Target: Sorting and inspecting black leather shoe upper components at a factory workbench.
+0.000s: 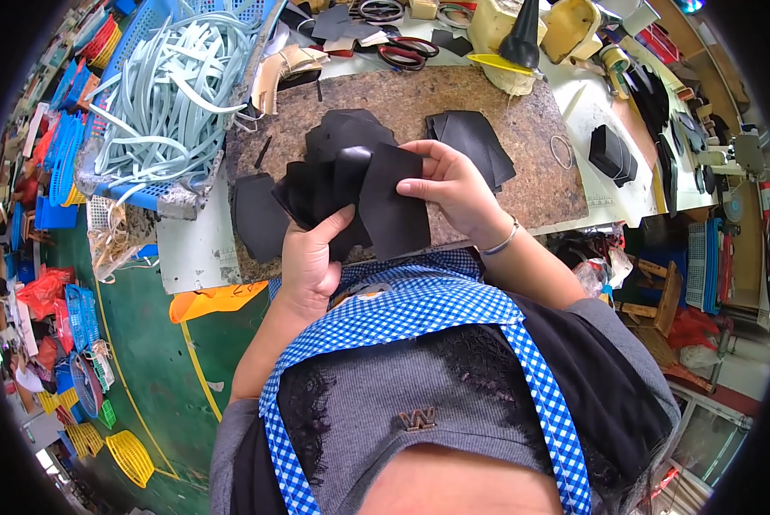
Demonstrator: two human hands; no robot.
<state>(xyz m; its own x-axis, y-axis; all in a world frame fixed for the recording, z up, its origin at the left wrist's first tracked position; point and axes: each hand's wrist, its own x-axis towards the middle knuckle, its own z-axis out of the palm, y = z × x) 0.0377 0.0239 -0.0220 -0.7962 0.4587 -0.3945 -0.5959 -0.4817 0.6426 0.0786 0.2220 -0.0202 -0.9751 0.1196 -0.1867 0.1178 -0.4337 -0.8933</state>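
The left hand (312, 262) is holding a fan of thin, flat black sheets (310, 196). Its thumb presses on top, and its other fingers are mostly hidden, so I cannot tell just how they bend. The right hand (455, 190) is pinching one flat black sheet with straight sides (395, 215) by its far right corner, with the thumb on top. That sheet sits at the right side of the fan and covers a bit of it.

Both hands are above the near part of a flat, brown, speckled board (539, 193). On the board there are more black sheets: a messy pile (350, 129) just past the fan, a neat pile (479, 146) far to the right, and a low pile (256, 219) on the left.

Far on the left is a blue plastic basket (149, 197) full of long, pale blue strips (179, 103). To the right of the board lies a tied black bundle (612, 156).
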